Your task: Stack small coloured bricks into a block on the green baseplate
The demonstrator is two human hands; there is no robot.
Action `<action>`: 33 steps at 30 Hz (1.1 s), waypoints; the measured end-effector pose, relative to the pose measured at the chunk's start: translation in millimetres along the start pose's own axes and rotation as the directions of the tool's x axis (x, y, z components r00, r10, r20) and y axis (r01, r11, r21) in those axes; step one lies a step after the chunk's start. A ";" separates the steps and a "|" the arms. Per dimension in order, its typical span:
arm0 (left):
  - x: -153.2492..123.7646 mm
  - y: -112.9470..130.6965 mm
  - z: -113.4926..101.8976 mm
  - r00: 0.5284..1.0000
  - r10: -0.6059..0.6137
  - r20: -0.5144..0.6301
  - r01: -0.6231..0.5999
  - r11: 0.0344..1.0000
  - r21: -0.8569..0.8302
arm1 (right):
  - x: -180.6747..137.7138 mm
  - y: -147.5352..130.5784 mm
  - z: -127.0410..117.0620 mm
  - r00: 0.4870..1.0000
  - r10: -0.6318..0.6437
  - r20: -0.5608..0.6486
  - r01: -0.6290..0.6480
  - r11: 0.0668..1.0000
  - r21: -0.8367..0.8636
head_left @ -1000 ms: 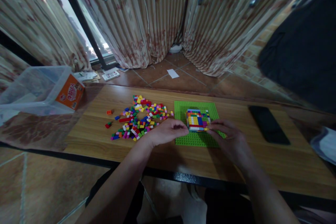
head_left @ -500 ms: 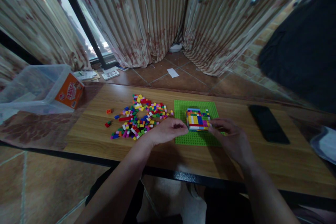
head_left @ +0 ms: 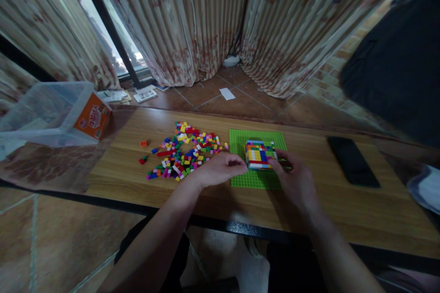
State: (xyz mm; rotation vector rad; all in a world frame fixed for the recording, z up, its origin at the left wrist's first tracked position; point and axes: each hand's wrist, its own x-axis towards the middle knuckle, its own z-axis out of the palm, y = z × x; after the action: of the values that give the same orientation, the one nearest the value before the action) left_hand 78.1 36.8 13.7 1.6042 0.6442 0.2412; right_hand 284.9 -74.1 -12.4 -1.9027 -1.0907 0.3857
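Observation:
A block of multicoloured toy bricks [head_left: 258, 154] sits on a green studded baseplate [head_left: 247, 181] on the wooden table. My left hand [head_left: 225, 167] is closed in a pinch, its fingertips at the block's near left corner; whether anything small is between them is hidden. On the other side, my right hand [head_left: 297, 176] has its thumb on the block's near right top and its fingers curled round the right edge. A pile of loose toy bricks [head_left: 187, 151] lies left of the baseplate, partly behind my left hand.
A black phone [head_left: 352, 160] lies on the table at the right. An orange brick [head_left: 144, 143] lies apart at the left. Beyond the table's left end stands a clear plastic bin [head_left: 51, 110] with an orange label. Curtains [head_left: 172, 23] hang behind the table.
My right hand has moved left and slightly forward, bringing its thumb further over the block's near right part. My left hand remains at the near left corner. The view has shifted slightly.

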 end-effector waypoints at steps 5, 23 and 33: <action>-0.6 1.2 0.9 1.000 0.005 -0.004 -0.005 1.000 0.006 | -4.6 7.0 4.4 0.999 -0.046 -0.001 0.046 0.997 -0.060; -4.4 -1.3 -20.9 0.986 0.062 -0.156 -0.056 0.997 0.043 | -9.7 -14.2 18.9 0.974 -0.222 -0.050 0.196 0.929 -0.315; -8.5 -1.3 -25.5 0.983 0.057 -0.175 -0.047 0.997 0.062 | -6.8 -9.0 29.1 0.972 -0.234 -0.016 0.209 0.896 -0.391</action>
State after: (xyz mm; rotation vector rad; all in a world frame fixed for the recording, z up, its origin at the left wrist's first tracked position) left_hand 57.8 53.8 18.1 1.6684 0.7515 0.4112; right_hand 258.0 -61.8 -22.4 -2.0816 -1.4048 -0.0265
